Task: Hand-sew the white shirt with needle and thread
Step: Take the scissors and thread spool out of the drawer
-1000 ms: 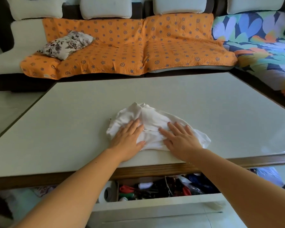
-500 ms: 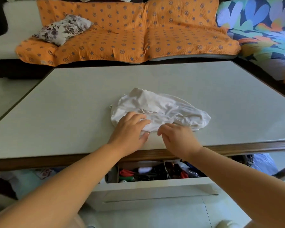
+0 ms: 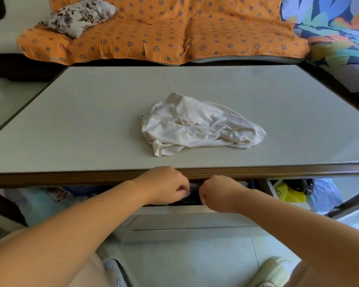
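Observation:
The crumpled white shirt lies alone near the middle of the pale table. Both my hands are below the table's front edge, reaching down into the open white drawer. My left hand has its fingers curled downward, with a small pale thing at the fingertips that I cannot identify. My right hand is close beside it, its fingers hidden inside the drawer. No needle or thread shows.
An orange patterned sofa cover with a floral pillow lies beyond the table, and a colourful leafy cover at the right. Bags sit under the table's right side. My slippers rest on the tiled floor.
Both hands have left the shirt and dropped from the tabletop into the drawer below the front edge. The shirt now lies untouched. The camera has tilted further down.

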Demonstrator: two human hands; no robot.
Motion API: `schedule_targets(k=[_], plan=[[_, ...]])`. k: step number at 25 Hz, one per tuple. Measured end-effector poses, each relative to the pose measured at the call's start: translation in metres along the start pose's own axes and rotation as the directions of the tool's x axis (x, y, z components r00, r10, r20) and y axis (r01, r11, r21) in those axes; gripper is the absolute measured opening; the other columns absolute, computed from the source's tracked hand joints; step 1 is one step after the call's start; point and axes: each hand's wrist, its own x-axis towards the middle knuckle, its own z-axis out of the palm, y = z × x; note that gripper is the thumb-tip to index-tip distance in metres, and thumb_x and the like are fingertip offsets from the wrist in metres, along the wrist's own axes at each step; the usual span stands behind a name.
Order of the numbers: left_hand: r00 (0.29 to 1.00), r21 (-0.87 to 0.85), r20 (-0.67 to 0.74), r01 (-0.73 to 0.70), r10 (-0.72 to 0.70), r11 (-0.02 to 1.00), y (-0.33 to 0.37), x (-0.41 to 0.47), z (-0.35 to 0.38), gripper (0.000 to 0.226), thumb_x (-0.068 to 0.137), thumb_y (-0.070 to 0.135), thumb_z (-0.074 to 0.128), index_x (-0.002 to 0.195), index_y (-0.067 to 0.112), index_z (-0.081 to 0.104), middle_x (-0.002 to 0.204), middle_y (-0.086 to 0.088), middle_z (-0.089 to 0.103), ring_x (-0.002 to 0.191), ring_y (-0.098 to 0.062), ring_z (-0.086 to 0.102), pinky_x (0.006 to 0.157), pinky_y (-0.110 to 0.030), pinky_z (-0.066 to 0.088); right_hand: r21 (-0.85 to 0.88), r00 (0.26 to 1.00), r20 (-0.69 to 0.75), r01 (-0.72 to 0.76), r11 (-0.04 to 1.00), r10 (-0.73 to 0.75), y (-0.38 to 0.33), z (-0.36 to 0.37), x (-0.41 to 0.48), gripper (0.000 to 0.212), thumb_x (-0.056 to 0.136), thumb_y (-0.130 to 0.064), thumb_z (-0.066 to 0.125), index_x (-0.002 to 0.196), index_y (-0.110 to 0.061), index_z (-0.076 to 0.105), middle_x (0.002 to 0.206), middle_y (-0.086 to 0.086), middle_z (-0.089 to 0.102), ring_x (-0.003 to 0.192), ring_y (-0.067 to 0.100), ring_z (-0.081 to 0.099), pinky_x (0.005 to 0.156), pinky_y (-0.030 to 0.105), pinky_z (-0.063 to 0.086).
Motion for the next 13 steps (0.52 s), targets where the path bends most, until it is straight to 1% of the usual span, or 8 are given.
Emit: schedule_targets(k=[2, 4, 5, 6, 7, 9, 11, 13], plan=[[0.964, 0.014, 0.239, 0.112, -0.113, 0.994, -0.003, 0.001, 0.011, 0.026, 0.097, 0.031, 0.051, 0.112, 0.025, 0.071, 0.106, 0.002, 0.07, 0.087, -0.016, 0.06, 0.073, -0.03, 0.048, 0.083, 0.995, 0.095, -0.036, 0.996, 0.028, 0.005, -0.001, 0.005, 0.029, 0.092, -0.011, 0.043, 0.105, -0.01, 0.069, 0.105, 0.008, 0.069, 0.087, 0.024, 0.062, 0.069, 0.031, 0.05], [0.903, 0.057, 0.379, 0.198, -0.204, 0.979, -0.01, 0.001, 0.026, 0.029, 0.098, 0.026, 0.048, 0.118, 0.02, 0.068, 0.108, -0.008, 0.068, 0.092, -0.025, 0.063, 0.077, -0.036, 0.048, 0.175, 0.979, 0.2, -0.064, 0.982, 0.028, 0.01, 0.002, 0.008, 0.031, 0.094, -0.01, 0.043, 0.112, -0.006, 0.068, 0.105, 0.011, 0.072, 0.078, 0.021, 0.064, 0.066, 0.026, 0.053], [0.881, 0.084, 0.407, 0.227, -0.241, 0.97, -0.015, 0.001, 0.033, 0.028, 0.098, 0.024, 0.047, 0.118, 0.017, 0.067, 0.107, -0.011, 0.067, 0.093, -0.028, 0.063, 0.076, -0.037, 0.048, 0.191, 0.979, 0.203, -0.064, 0.98, 0.024, 0.01, 0.004, 0.011, 0.032, 0.095, -0.01, 0.042, 0.116, -0.007, 0.067, 0.108, 0.011, 0.071, 0.079, 0.021, 0.064, 0.069, 0.028, 0.054], [0.867, 0.103, 0.418, 0.251, -0.271, 0.962, -0.02, 0.001, 0.039, 0.028, 0.099, 0.022, 0.047, 0.117, 0.013, 0.066, 0.107, -0.012, 0.067, 0.095, -0.029, 0.064, 0.075, -0.037, 0.047, 0.179, 0.983, 0.182, -0.054, 0.982, 0.021, 0.008, 0.006, 0.015, 0.034, 0.096, -0.009, 0.041, 0.121, -0.01, 0.064, 0.113, 0.011, 0.069, 0.084, 0.023, 0.064, 0.075, 0.031, 0.054], [0.857, 0.112, 0.426, 0.268, -0.29, 0.957, -0.025, 0.002, 0.046, 0.027, 0.099, 0.021, 0.047, 0.116, 0.011, 0.066, 0.108, -0.013, 0.066, 0.097, -0.03, 0.064, 0.074, -0.037, 0.046, 0.152, 0.986, 0.165, -0.048, 0.987, 0.022, 0.005, 0.011, 0.019, 0.038, 0.095, -0.008, 0.041, 0.127, -0.014, 0.06, 0.12, 0.011, 0.065, 0.093, 0.024, 0.063, 0.08, 0.034, 0.053], [0.861, 0.115, 0.407, 0.284, -0.306, 0.952, -0.03, 0.005, 0.059, 0.027, 0.099, 0.02, 0.048, 0.115, 0.007, 0.066, 0.111, -0.015, 0.066, 0.1, -0.031, 0.064, 0.077, -0.039, 0.048, 0.108, 0.981, 0.188, -0.07, 0.992, 0.049, -0.001, 0.022, 0.026, 0.047, 0.094, -0.004, 0.043, 0.138, -0.018, 0.051, 0.13, 0.01, 0.058, 0.108, 0.027, 0.059, 0.088, 0.034, 0.051], [0.869, 0.099, 0.395, 0.282, -0.298, 0.954, -0.032, 0.008, 0.073, 0.027, 0.098, 0.015, 0.048, 0.117, 0.008, 0.065, 0.109, -0.015, 0.067, 0.094, -0.03, 0.065, 0.075, -0.038, 0.05, 0.119, 0.982, 0.185, -0.063, 0.991, 0.04, -0.001, 0.034, 0.038, 0.039, 0.094, -0.006, 0.047, 0.131, -0.013, 0.058, 0.128, 0.011, 0.06, 0.112, 0.028, 0.059, 0.086, 0.031, 0.047], [0.865, 0.092, 0.418, 0.265, -0.279, 0.96, -0.028, 0.009, 0.085, 0.03, 0.098, 0.011, 0.047, 0.123, 0.01, 0.062, 0.1, -0.013, 0.067, 0.075, -0.025, 0.062, 0.06, -0.035, 0.046, 0.012, 0.97, 0.239, -0.051, 0.999, 0.046, -0.006, 0.044, 0.049, 0.034, 0.093, -0.009, 0.05, 0.126, -0.011, 0.061, 0.124, 0.012, 0.063, 0.111, 0.029, 0.061, 0.087, 0.033, 0.049]])
